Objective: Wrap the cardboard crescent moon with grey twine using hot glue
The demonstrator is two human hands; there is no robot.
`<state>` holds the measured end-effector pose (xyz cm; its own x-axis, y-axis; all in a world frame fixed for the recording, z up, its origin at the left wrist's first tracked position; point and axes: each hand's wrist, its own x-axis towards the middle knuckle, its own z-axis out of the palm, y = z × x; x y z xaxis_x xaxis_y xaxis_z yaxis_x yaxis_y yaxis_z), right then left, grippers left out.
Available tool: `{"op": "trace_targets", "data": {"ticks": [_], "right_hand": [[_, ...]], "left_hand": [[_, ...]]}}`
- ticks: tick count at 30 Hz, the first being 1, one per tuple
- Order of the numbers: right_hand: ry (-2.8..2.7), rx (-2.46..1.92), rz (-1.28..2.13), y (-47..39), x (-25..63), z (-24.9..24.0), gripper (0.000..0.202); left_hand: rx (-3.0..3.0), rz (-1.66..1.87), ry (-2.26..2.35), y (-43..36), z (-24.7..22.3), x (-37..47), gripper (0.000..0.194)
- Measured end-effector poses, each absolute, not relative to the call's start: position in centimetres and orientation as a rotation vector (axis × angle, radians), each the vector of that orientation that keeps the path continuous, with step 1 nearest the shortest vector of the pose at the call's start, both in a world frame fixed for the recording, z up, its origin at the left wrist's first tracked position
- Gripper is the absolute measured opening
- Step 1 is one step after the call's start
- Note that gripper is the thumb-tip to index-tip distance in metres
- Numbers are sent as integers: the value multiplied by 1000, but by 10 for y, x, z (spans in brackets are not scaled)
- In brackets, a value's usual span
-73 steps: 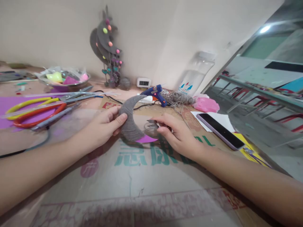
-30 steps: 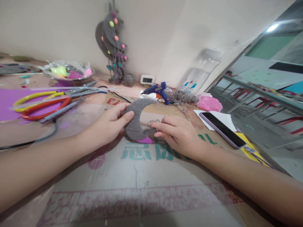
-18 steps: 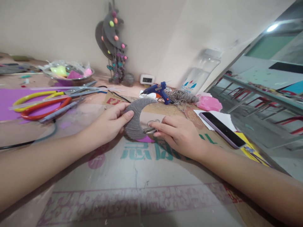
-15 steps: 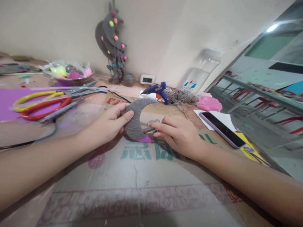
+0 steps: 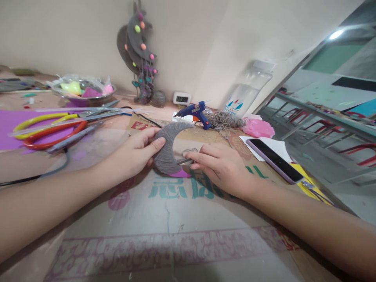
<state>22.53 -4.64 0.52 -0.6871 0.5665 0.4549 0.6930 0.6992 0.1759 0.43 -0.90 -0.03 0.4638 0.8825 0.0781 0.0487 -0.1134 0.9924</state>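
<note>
My left hand (image 5: 147, 145) grips the outer curve of a crescent moon (image 5: 165, 150), thumb on its front and fingers behind. Grey yarn is wound closely round the crescent; its lower tip (image 5: 181, 172) shows bare purple. Between the fingers of my right hand (image 5: 219, 164) is a slim metal tool (image 5: 184, 161), its end against the crescent's inner edge near the lower tip. My fingers cover most of the tool, so its kind is unclear. A pale looped shape (image 5: 190, 151) shows just above it, too blurred to name.
Cardboard (image 5: 164, 243) lies under my hands. Behind the crescent are a blue glue gun (image 5: 196, 113), tangled yarn (image 5: 225, 119) and a bottle (image 5: 248, 90). Scissors (image 5: 55, 133) and a bowl (image 5: 84, 100) are left, a phone (image 5: 274, 160) right. A moon ornament (image 5: 136, 51) hangs behind.
The whole view has shifted very slightly. Both hands keep their hold, and the metal tool shows a little more clearly at the crescent's inner edge.
</note>
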Motion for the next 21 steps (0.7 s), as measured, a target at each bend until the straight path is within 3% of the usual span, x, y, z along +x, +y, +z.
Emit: {"op": "trace_targets", "data": {"ticks": [8, 21], "right_hand": [[-2490, -1071, -385, -50, 229, 5, 36], [-2558, -969, -568, -48, 227, 2, 30]], "left_hand": [[1550, 890, 890, -12, 4, 4, 17], [1595, 847, 862, -9, 1, 4, 19]]}}
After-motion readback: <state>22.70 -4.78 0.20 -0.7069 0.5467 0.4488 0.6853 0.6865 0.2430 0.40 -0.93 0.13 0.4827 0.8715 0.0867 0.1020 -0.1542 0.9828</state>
